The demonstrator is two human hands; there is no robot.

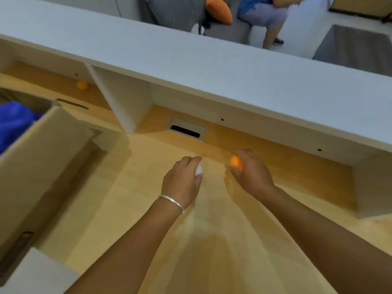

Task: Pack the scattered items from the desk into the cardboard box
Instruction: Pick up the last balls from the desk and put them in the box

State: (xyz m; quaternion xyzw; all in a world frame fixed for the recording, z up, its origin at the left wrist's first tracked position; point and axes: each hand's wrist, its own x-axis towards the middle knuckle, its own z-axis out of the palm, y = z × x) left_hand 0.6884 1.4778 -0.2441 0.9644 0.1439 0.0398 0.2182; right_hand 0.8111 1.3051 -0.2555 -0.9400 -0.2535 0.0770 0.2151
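Head cam: looks fwd and steeply down on desk (131, 209), close range.

Warm honey-yellow wood grain runs across the tabletop (148, 209), glossy and pale where the light hits. In the left hand (182, 181) there's a white ball (199, 169); in the right hand (252, 172), a bright orange ball (236, 161). A silver bangle (172, 202) gleams on the left wrist. Over to the left, the cardboard box (42, 158) shows plain tan-brown, with vivid royal-blue cloth (14, 122) inside. Another orange ball (82, 85) glows back in the shadowed nook. The raised ledge (191, 60) above is flat pale grey, and a grey-framed black slot (186, 130) sits below it.
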